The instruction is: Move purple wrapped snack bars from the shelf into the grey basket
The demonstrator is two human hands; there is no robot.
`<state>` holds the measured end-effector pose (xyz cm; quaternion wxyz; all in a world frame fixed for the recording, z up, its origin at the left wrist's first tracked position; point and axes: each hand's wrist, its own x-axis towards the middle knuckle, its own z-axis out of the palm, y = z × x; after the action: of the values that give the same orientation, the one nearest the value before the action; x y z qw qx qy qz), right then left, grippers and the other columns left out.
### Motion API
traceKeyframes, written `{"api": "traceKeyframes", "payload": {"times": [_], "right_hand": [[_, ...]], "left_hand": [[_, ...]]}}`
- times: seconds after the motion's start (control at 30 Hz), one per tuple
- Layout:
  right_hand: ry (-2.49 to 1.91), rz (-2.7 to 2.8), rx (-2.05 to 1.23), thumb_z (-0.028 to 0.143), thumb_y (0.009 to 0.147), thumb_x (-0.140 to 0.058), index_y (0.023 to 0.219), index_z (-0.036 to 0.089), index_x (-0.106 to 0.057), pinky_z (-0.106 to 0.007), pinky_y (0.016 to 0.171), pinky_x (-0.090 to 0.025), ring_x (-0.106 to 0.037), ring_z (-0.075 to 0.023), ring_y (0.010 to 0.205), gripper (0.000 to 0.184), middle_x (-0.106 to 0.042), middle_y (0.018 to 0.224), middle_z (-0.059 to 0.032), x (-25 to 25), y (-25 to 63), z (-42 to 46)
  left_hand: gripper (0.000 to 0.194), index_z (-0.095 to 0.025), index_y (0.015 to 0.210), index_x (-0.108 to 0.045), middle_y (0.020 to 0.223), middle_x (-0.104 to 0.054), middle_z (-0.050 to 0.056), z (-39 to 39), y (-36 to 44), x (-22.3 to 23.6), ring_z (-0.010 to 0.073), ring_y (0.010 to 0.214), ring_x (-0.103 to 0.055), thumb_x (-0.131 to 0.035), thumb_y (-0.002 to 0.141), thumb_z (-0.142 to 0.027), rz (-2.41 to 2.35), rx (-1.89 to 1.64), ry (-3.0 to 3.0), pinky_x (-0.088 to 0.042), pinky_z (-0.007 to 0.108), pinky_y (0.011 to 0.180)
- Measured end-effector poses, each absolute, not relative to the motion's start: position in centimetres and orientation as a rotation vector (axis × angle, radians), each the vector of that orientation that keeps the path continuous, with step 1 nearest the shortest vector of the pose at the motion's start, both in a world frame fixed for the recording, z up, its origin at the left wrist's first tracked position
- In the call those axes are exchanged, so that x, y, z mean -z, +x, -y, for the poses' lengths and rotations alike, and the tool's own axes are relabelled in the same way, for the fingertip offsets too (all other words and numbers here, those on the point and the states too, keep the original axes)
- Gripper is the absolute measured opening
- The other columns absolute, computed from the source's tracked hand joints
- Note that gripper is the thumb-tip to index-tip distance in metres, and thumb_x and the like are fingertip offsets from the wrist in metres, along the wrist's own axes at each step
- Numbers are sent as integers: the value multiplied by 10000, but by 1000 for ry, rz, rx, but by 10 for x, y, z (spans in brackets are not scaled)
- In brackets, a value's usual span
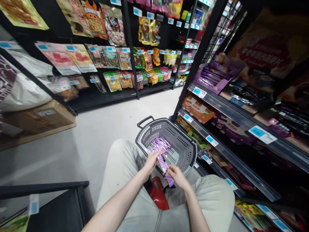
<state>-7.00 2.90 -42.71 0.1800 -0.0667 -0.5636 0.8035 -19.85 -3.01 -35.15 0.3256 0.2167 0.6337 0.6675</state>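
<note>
Between my two hands is a long, narrow purple packet [163, 164], slanting down to the right over the near rim of a grey shopping basket [185, 138]. My left hand [152, 160] pinches its upper end, and my right hand [176, 175] has its fingers closed round the lower part. Several similar purple packets [161, 143] lie inside the basket, on the left of its slotted bottom. The basket stands on the floor in front of my knees, with its black handle [145, 121] folded out at the far left.
Close on the right rise shelves with price tags [262, 133]; a purple display box [214, 75] there holds similar packets. Bagged snacks hang on the far rack [135, 93]. A cardboard box [45, 116] sits at left. A black shelf frame [48, 188] stands at lower left.
</note>
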Motion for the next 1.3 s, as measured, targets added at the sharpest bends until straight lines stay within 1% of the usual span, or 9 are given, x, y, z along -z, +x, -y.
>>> {"api": "traceKeyframes", "payload": {"times": [0.07, 0.17, 0.33, 0.43, 0.6, 0.8, 1.0, 1.17, 1.3], "right_hand": [[-118, 1508, -2425, 550, 646, -652, 849, 163, -526, -276, 553, -483, -591, -152, 571, 455, -625, 729, -24, 426, -66, -30], [-22, 1459, -2483, 517, 660, -668, 867, 152, -563, -287, 571, -499, -612, -159, 589, 432, -641, 728, -29, 422, -59, -29], [78, 1421, -2485, 414, 690, -675, 947, 160, -607, -326, 709, -513, -642, -170, 705, 367, -667, 862, -59, 414, -49, -28], [95, 1391, -2520, 415, 677, -689, 1000, 161, -604, -348, 771, -505, -646, -182, 772, 420, -662, 929, -79, 412, -46, -27], [128, 1295, -2529, 371, 676, -701, 1081, 170, -574, -374, 800, -494, -649, -184, 764, 470, -665, 931, -74, 417, -47, -24], [-6, 1346, -2456, 353, 678, -668, 1019, 158, -586, -336, 714, -505, -648, -179, 691, 401, -674, 845, -59, 421, -48, -31], [-280, 1369, -2144, 434, 660, -623, 915, 151, -591, -312, 576, -484, -588, -172, 558, 383, -643, 657, -29, 432, -63, -41], [-516, 1177, -1886, 450, 667, -588, 912, 159, -547, -295, 544, -462, -558, -166, 521, 383, -593, 567, -11, 445, -67, -53], [-692, 859, -1787, 450, 616, -618, 912, 161, -534, -274, 512, -434, -506, -133, 489, 422, -568, 607, 3, 456, -54, -74]], "left_hand": [[483, -82, 774, -707, 694, -665, 66, 31, -199, 349, 121, 598, -547, -754, 546, -505, -1666, -1790, 557, -406, 223, 581], [464, -86, 781, -705, 760, -682, 80, 32, -199, 344, 129, 640, -567, -754, 556, -488, -1664, -1844, 543, -422, 223, 606], [464, -78, 788, -695, 759, -685, 89, 31, -200, 338, 146, 669, -592, -759, 558, -475, -1662, -1910, 495, -442, 234, 635], [461, -78, 775, -688, 723, -679, 74, 30, -201, 338, 131, 626, -581, -774, 537, -463, -1649, -1941, 466, -441, 227, 621], [444, -83, 751, -677, 686, -665, 43, 31, -203, 339, 100, 587, -561, -794, 511, -437, -1635, -1989, 404, -439, 197, 582], [318, -87, 770, -643, 614, -636, 20, 31, -208, 340, 97, 517, -545, -706, 658, -378, -1633, -2017, 272, -422, 196, 499], [123, -134, 755, -570, 633, -638, -2, 30, -217, 340, 80, 513, -569, -582, 772, -255, -1632, -2031, 89, -475, 203, 551], [134, -141, 774, -577, 578, -601, -21, 30, -215, 339, 64, 464, -536, -634, 742, -257, -1640, -1936, 258, -484, 195, 536], [220, -129, 672, -564, 599, -624, 16, 30, -206, 339, 120, 513, -597, -733, 639, -266, -1655, -1640, 487, -512, 240, 530]]}}
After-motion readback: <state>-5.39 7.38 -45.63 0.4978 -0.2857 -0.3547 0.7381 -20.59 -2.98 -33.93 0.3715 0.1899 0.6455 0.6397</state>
